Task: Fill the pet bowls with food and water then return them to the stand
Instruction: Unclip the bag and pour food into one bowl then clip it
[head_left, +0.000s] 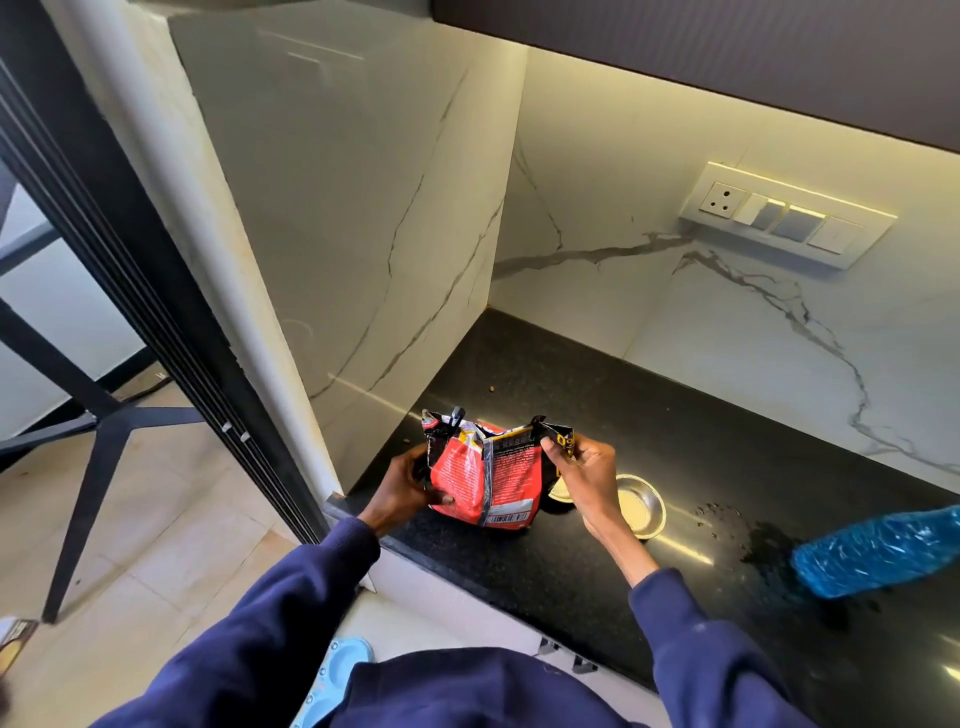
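I'm on the food step. My left hand (410, 480) and right hand (582, 467) hold the bag (488, 478), fingers clamped on its side and top corner. The bowl (647, 506) sits on the desk (571, 395) just behind my right fingers. Next, I judge: spread the mouth and tip it there.

Crinkly red-and-black food bag (483, 478) is upright with its top open, by the black counter's (519, 566) left end. Shiny steel bowl (645, 506) sits just right of it, blue bottle (878, 551) lying further right
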